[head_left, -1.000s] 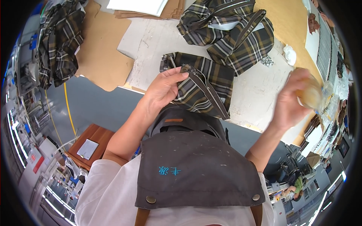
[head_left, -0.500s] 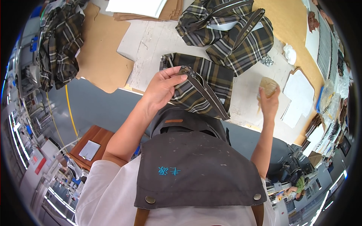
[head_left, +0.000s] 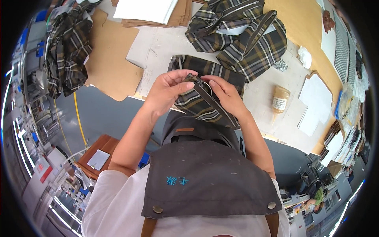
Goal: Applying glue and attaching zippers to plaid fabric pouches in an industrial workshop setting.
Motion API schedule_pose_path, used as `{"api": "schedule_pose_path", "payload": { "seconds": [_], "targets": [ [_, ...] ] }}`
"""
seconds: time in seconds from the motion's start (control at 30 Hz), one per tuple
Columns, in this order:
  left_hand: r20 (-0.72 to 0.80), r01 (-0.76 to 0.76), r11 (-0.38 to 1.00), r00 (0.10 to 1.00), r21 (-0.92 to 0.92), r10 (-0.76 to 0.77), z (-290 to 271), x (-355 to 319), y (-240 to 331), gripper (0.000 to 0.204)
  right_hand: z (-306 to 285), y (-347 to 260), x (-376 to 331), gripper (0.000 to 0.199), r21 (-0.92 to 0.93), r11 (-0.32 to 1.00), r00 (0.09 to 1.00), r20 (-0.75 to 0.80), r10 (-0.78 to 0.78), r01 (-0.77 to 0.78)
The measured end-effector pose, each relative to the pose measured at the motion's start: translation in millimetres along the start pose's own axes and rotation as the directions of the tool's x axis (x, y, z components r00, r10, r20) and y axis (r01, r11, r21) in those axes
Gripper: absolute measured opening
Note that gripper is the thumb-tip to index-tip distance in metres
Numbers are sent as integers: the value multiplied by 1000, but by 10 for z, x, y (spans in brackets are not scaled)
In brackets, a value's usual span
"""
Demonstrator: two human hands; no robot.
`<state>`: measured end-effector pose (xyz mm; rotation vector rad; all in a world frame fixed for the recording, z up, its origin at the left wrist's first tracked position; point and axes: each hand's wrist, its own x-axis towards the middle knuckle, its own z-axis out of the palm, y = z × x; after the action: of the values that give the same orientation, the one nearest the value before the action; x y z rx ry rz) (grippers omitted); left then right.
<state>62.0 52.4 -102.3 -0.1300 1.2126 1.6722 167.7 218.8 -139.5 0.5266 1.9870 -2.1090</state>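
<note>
A dark plaid fabric piece (head_left: 197, 106) with a zipper (head_left: 217, 106) along one edge lies at the table's near edge, partly over it. My left hand (head_left: 162, 91) pinches its upper corner between thumb and fingers, at the zipper's end. From the other side my right hand (head_left: 228, 94) grips the same edge, its thumb and fingertips close to the left ones; the fingers' undersides are hidden. To the right, a squeeze bottle (head_left: 280, 98) with tan contents, a white label and a narrow nozzle lies on the table, apart from both hands.
More plaid pieces with zippers (head_left: 252, 43) are heaped at the far side of the white table (head_left: 152, 47). Brown card (head_left: 112, 59) and another plaid bundle (head_left: 69, 59) lie left. White sheets (head_left: 316, 102) and crumpled tissue (head_left: 304, 57) lie right. A wooden stool (head_left: 96, 154) stands lower left.
My right hand has let go of the squeeze bottle, leaving it on the table, and has moved left to the plaid piece. My left hand keeps its pinch on the corner.
</note>
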Motion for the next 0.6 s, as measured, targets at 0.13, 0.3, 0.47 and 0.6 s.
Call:
{"api": "schedule_pose_path", "payload": {
  "seconds": [0.13,0.3,0.47,0.6],
  "targets": [
    [-22,-61,998,998,-24,61,-126,18,192,28,121,-106,26,24,258,958,989,109,100,-125],
    [-48,-127,992,991,-14,126,-231,163,358,28,297,-179,113,16,303,953,999,-33,4,6],
    [-43,-148,988,988,48,150,-336,287,417,29,412,-87,205,14,359,933,978,-200,52,24],
    [-108,-194,980,974,45,198,-382,282,416,29,466,-136,258,13,351,933,963,-270,21,78]
  ]
}}
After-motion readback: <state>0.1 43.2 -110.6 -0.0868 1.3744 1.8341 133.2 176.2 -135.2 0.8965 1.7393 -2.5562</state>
